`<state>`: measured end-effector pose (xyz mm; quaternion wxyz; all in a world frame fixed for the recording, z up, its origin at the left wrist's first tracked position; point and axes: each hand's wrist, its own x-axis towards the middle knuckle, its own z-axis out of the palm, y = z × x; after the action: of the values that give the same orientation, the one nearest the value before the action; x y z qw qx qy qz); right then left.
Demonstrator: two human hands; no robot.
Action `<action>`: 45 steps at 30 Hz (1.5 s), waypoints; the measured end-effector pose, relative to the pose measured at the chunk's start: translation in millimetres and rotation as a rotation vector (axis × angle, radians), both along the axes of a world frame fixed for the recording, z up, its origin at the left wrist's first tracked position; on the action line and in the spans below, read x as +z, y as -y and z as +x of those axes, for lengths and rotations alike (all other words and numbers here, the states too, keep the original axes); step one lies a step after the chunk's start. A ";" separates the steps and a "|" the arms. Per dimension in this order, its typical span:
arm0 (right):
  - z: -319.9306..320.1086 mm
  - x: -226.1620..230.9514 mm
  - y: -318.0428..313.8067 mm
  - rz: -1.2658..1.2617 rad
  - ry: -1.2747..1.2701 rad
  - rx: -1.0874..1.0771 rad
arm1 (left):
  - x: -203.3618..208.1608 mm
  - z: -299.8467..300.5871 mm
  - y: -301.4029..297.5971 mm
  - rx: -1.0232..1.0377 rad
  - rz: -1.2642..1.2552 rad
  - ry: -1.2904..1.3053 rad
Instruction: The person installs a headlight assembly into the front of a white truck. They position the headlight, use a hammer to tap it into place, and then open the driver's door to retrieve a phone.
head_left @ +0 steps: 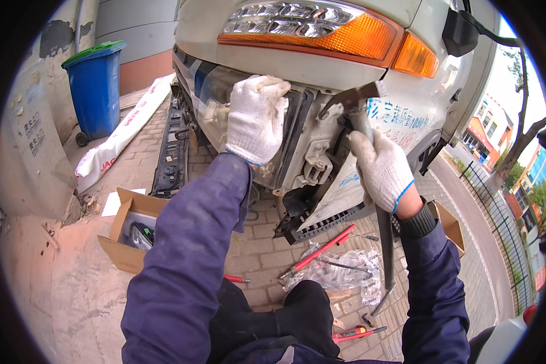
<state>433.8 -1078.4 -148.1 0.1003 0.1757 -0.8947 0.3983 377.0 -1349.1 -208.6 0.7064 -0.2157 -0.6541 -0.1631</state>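
Hammer (pixel 359 97) is held near headlight (pixel 340 39) and bracket (pixel 318 158).

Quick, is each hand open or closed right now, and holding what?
Left hand: curled closed; can't tell whether it holds anything.
Right hand: closed, holding a hammer.

Hammer (pixel 363 96) before truck (pixel 279 59); bin (pixel 95 94) left; plastic wrap (pixel 346 276) on paving (pixel 255 264).

A blue wheeled bin (pixel 97 97) with a green lid (pixel 94 53) is seen at the left, and a long white printed wrapper (pixel 126 130) is laid beside it. An open cardboard box (pixel 122 253) is placed nearer. Clear plastic film (pixel 327 279) is spread on brick paving (pixel 249 246). At the right, a tree (pixel 511 156) is bordered by a black fence (pixel 494 212).
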 end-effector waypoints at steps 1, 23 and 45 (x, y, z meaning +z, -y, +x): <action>1.1 -11.0 -1.3 0.216 -0.042 0.068 | 0.4 -0.4 0.6 -0.004 -0.009 0.007; -24.2 -84.5 26.5 -0.572 -0.317 0.122 | -4.0 -6.9 -2.7 0.038 0.026 -0.034; -30.6 -110.2 48.2 -0.688 -0.354 0.172 | -7.1 -10.7 -4.9 0.045 0.055 -0.021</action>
<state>403.2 -1126.6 -258.3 0.2721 0.2721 -0.6600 0.6453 366.3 -1344.2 -215.7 0.7224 -0.1830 -0.6466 -0.1628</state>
